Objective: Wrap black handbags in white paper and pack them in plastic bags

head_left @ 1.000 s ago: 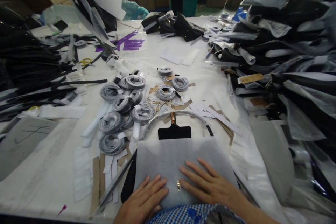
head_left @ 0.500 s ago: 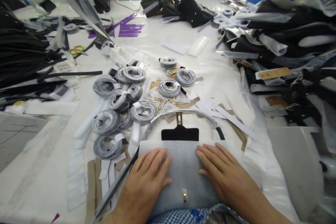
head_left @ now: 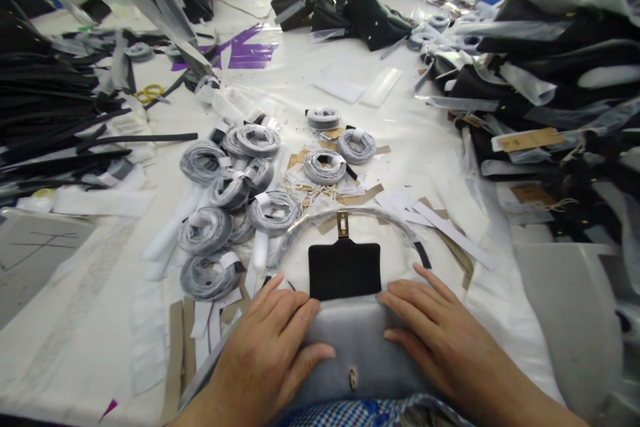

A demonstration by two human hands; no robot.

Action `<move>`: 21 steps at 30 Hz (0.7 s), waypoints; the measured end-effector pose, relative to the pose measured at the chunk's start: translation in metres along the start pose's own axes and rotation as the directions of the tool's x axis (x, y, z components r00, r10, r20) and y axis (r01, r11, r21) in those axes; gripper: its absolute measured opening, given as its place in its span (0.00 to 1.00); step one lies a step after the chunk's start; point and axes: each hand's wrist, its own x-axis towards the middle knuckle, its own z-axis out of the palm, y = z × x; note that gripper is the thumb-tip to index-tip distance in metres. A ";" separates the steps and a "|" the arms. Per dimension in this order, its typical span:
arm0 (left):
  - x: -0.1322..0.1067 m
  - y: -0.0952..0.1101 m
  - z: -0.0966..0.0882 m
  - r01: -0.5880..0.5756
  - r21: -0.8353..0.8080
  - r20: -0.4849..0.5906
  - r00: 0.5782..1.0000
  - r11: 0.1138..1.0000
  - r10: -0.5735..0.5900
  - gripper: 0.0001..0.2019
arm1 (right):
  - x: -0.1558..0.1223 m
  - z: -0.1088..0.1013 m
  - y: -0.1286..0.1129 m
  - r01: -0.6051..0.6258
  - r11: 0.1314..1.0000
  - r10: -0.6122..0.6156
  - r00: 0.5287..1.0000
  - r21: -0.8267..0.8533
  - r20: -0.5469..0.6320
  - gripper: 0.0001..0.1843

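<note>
A bag panel under a greyish translucent sheet (head_left: 357, 340) lies in front of me, with a small metal turn-lock (head_left: 353, 379) near its lower edge. Beyond its far edge extends a black flap (head_left: 345, 270) bearing a gold-coloured clasp plate (head_left: 343, 222). My left hand (head_left: 273, 340) rests palm down on the left of the sheet, fingertips at the far edge, thumb spread away. On the right, my right hand (head_left: 430, 320) lies likewise, fingers extended to that edge and thumb apart. A film-wrapped handle (head_left: 400, 219) arches behind the flap.
Several coiled grey straps (head_left: 205, 230) lie left and ahead, near paper tags (head_left: 320, 193) and cardboard strips (head_left: 176, 353). Black wrapped bags (head_left: 540, 87) pile up at right, black straps (head_left: 45, 100) at left. Yellow-handled scissors (head_left: 149, 93) lie by the straps.
The sheet's far edge has come down toward me, exposing more of the black flap. My fingertips have shifted onto that edge, and the left fingers are more bent.
</note>
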 end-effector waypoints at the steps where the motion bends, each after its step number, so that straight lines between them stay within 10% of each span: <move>1: 0.002 0.000 -0.003 -0.008 -0.018 0.000 1.000 1.000 0.008 0.16 | 0.001 -0.006 0.000 0.007 1.000 -0.008 1.000 0.028 0.015 0.12; 8: 0.002 -0.010 0.005 -0.027 -0.078 0.130 0.991 0.997 0.037 0.10 | 0.010 -0.013 0.010 0.065 0.997 -0.070 0.992 0.047 0.105 0.11; 15: 0.006 -0.016 0.031 0.065 0.070 0.228 0.971 0.995 -0.079 0.14 | 0.022 0.019 0.016 -0.181 0.983 0.177 0.930 -0.019 0.322 0.12; 21: 0.010 -0.017 0.035 0.051 0.110 0.304 0.949 0.993 -0.083 0.16 | 0.019 0.031 0.016 -0.125 0.989 0.139 0.966 -0.076 0.219 0.07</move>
